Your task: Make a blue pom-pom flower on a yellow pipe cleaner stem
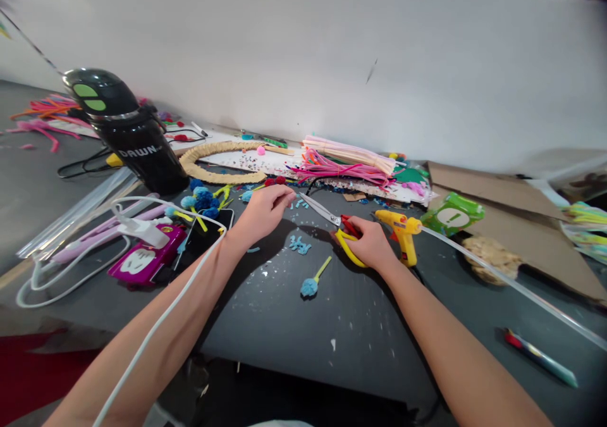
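A pair of scissors (327, 214) is in the right hand (367, 242) near the middle of a dark gray table (294, 332). Its long axis runs on a slant, the red and yellow handles near and to the right, the closely set blades pointing far and left, with the tip just beside the left hand (269, 210). The right hand's fingers are curled around the handles. The left hand's fingers are bent and pressed together; whether they pinch something small cannot be told. Pale blue clippings (300, 245) lie below the blades, and nearer still is a blue fuzzy ball on a yellow-green stem (310, 286), its stem pointing far and right. A white cable (164, 316) crosses over the left forearm. Just beyond the right hand, on its right, stands a yellow glue gun (402, 229), a long clear stick (512, 284) stretching from its back toward the near right. At the far side are a curved tan band (208, 173) and bundled pink stems (348, 166). To the left are a black bottle (142, 152), blue fuzzy balls (203, 198) and a magenta device (142, 262); to the right, a green packet (453, 214), brown cardboard (516, 224) and a pen (540, 357).
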`<state>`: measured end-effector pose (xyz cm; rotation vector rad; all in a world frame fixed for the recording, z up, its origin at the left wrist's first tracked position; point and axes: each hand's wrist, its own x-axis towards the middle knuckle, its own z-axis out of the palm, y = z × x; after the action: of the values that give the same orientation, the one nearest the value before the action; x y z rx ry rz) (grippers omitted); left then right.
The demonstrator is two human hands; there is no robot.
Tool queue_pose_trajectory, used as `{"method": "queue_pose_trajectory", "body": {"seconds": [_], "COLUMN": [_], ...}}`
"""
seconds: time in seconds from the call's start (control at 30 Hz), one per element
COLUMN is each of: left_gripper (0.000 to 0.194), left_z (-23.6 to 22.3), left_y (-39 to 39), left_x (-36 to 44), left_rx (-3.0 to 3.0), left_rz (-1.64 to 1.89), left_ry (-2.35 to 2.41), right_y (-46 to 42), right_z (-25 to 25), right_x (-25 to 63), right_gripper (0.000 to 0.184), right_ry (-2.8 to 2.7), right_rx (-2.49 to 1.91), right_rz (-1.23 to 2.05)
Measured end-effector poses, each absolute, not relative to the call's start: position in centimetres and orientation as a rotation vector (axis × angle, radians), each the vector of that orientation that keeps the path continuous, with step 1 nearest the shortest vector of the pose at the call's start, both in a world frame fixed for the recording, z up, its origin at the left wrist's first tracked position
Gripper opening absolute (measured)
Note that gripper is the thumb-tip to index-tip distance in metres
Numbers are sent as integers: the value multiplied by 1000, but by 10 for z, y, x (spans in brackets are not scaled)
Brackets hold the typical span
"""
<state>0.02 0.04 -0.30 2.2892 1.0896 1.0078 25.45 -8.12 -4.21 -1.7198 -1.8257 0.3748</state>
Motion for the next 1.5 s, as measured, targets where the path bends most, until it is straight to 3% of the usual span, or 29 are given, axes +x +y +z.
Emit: {"method": "queue_pose_trajectory", "body": {"seconds": [1.13,1.5], "left_gripper": [25,29], "left_z": [-2,-2], "left_y": [-1,-2], "left_x": [0,0], "left_rx": [2305,2304], "left_rz": [990,995], "left_ry": [1099,1108], "right_y": [-78,-81], "right_z": [-45,-44], "right_x": [257,255], "right_gripper": [25,31], "right_ry": [-1821,-1824], "right_rx": [-1714,-1698], "right_rz": [397,381]}}
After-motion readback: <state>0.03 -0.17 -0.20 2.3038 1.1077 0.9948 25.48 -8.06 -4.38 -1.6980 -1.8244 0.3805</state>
